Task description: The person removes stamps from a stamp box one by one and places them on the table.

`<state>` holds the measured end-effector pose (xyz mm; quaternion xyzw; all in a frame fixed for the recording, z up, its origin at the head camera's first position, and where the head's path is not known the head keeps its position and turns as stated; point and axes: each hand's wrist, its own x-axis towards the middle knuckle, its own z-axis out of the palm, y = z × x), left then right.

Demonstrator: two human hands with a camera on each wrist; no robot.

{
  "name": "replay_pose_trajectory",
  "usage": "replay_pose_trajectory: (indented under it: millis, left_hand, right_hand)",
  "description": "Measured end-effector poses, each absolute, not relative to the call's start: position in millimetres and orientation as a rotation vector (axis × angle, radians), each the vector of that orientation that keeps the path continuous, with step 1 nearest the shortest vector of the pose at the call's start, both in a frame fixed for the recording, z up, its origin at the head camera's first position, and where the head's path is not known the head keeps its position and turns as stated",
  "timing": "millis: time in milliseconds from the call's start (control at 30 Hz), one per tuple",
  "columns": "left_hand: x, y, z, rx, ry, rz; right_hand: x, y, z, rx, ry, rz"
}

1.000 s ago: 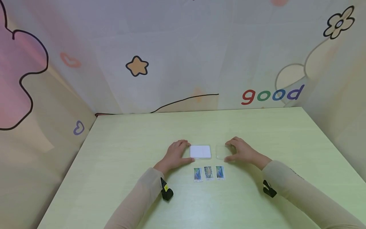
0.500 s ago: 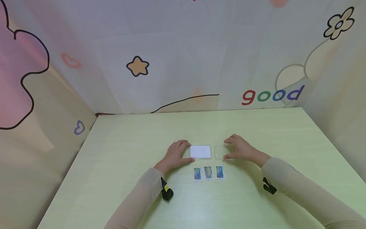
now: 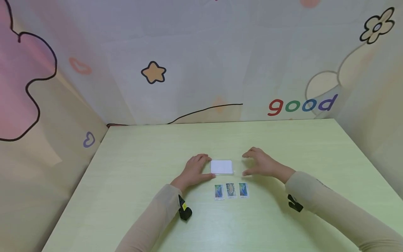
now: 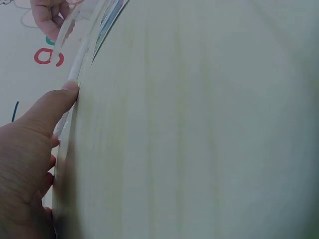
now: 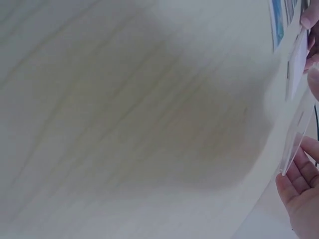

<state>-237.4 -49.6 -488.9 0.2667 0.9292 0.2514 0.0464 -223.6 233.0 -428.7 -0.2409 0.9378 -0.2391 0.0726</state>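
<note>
A flat white rectangular block in a clear plastic case (image 3: 221, 167) lies on the table. My left hand (image 3: 193, 170) holds its left end, thumb at the near corner and fingers at the far corner. To the right, my right hand (image 3: 263, 164) grips a clear plastic lid (image 5: 293, 144) between thumb and fingers, tilted in the right wrist view. This lid is almost invisible in the head view. Three small picture cards lie in a row nearer to me: a blue-green left card (image 3: 219, 192), a middle card with a round design (image 3: 231, 190) and a blue right card (image 3: 243, 190).
The pale wood-grain table (image 3: 151, 154) reaches back to a printed cloth backdrop (image 3: 201, 70) with side walls. Black wrist cameras sit on the left cuff (image 3: 185, 211) and the right cuff (image 3: 295, 203).
My right hand has moved left with the clear lid, rising slightly and closing in on the white block. My left hand keeps its hold, and the cards have not moved.
</note>
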Motion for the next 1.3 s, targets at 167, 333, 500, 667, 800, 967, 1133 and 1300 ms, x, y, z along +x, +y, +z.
replay_pose_trajectory:
  millis: [167, 333, 500, 667, 800, 967, 1133, 1300]
  left_hand:
    - [-237, -50, -489, 0.811, 2.84, 0.75]
    - [-236, -50, -488, 0.803, 2.832, 0.769]
    - [-235, -51, -487, 0.799, 2.827, 0.764]
    - [-236, -51, -486, 0.802, 2.832, 0.752]
    - [-236, -50, -484, 0.8, 2.823, 0.754]
    - [-235, -49, -483, 0.799, 2.814, 0.762]
    - [-235, -49, -483, 0.791, 2.818, 0.757]
    - [-236, -48, -483, 0.782, 2.819, 0.753]
  right_hand:
    - [-226, 230, -424, -0.736, 2.822, -0.683]
    - [-226, 227, -419, -0.725, 2.802, -0.685]
    - [-228, 222, -418, -0.709, 2.788, -0.685]
    - [-230, 217, -417, -0.72, 2.786, -0.691]
    - [-231, 214, -415, -0.713, 2.779, -0.696]
    - [-233, 211, -416, -0.705, 2.771, -0.71]
    - [-233, 206, -419, -0.726, 2.764, -0.717]
    - [-233, 203, -420, -0.774, 2.775, -0.721]
